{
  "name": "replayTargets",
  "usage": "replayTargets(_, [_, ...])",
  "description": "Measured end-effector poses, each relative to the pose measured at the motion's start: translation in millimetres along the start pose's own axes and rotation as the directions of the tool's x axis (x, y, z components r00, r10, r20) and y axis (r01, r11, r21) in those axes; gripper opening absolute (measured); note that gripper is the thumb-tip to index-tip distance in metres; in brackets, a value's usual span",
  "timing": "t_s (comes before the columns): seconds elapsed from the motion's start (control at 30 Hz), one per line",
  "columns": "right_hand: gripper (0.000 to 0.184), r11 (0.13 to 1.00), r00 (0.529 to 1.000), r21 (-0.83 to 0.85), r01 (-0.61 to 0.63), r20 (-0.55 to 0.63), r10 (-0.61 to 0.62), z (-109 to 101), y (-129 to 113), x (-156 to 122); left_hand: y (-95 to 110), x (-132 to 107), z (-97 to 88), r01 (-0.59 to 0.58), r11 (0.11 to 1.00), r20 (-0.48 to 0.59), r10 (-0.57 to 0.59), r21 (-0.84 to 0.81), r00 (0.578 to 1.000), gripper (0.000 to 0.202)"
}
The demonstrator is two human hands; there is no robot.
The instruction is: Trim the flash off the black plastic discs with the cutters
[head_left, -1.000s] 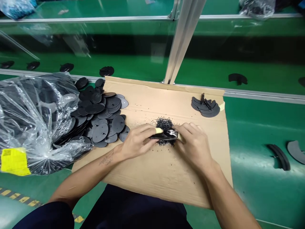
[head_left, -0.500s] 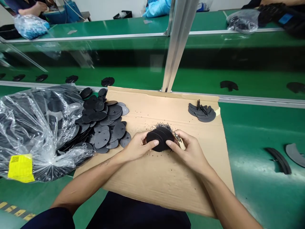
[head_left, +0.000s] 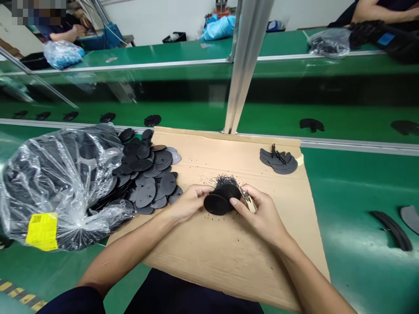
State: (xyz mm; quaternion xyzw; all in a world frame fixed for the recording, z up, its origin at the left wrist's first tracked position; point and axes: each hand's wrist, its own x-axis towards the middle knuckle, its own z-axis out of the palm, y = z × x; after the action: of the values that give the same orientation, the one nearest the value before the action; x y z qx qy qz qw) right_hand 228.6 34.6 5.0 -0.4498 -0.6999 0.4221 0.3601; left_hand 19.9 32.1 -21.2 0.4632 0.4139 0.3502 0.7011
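Note:
Both my hands meet over the middle of a cardboard sheet (head_left: 229,257). My left hand (head_left: 186,205) pinches the left edge of a small stack of black plastic discs (head_left: 220,200). My right hand (head_left: 263,216) grips the same stack from the right, and a small tool with a pale handle (head_left: 248,199) sticks out between its fingers. Black shavings (head_left: 225,179) lie scattered on the cardboard just behind the discs.
A clear plastic bag (head_left: 55,183) with a yellow label spills a heap of black discs (head_left: 147,174) at the left. A few cut pieces (head_left: 279,159) sit at the cardboard's far right corner. A metal post (head_left: 245,65) rises behind, and black parts (head_left: 391,226) lie on the green belt.
The discs were held edge-on with the tool working at them; now they are turned face up between both hands. The view has tilted upward.

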Motion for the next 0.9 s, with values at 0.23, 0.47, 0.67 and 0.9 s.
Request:
replayTargets(0.23, [0.017, 0.995, 0.969, -0.083, 0.063, -0.234, -0.081, -5, 9, 4, 72, 12, -17.3, -0.267, 0.793, 0.109, 0.248, 0.548, 0.963, 0.04])
replayTargets(0.47, [0.008, 0.927, 0.932, -0.29, 0.236, -0.203, -0.301, -1, 12, 2, 164, 103, -76.2, 0.114, -0.146, -0.066, 0.302, 0.983, 0.951, 0.016])
replayTargets(0.67, [0.012, 0.801, 0.888, -0.506, 0.319, -0.136, -0.439, 8, 19, -7, 147, 168, -105.3, 0.151, -0.17, -0.103, 0.261, 0.974, 0.96, 0.016])
replayTargets(0.9, [0.02, 0.73, 0.899, -0.604, 0.32, -0.05, -0.435, 9, 25, -13, 128, 185, -132.9, 0.211, -0.206, -0.18, 0.158, 0.955, 0.971, 0.032])
